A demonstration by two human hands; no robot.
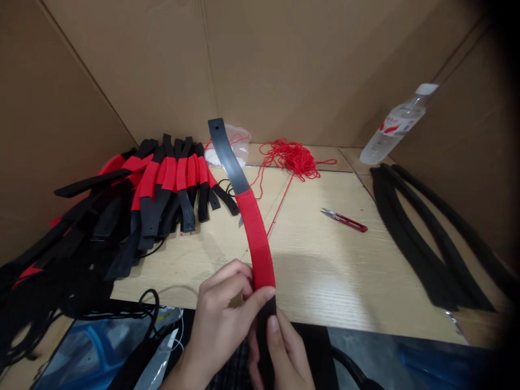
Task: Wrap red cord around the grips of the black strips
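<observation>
A curved black strap (231,162) with a hole at its far end stands up from my hands, its middle wrapped tightly in red cord (260,238). My left hand (229,309) is closed on the strap, its thumb pressing the lower edge of the red wrapping. Lower down, my right hand (284,346) grips the bare black part, thumb on the front face. From behind the wrapped part, a red strand runs up to a loose tangle of red cord (294,158) at the back of the table.
Several red-wrapped black straps (162,184) lie heaped at the left. Thread snips (344,220) rest on the table (325,271) at right. Plain black strips (422,244) lie beyond them. A bottle (396,127) leans in the back right corner; cardboard walls (276,65) surround the table.
</observation>
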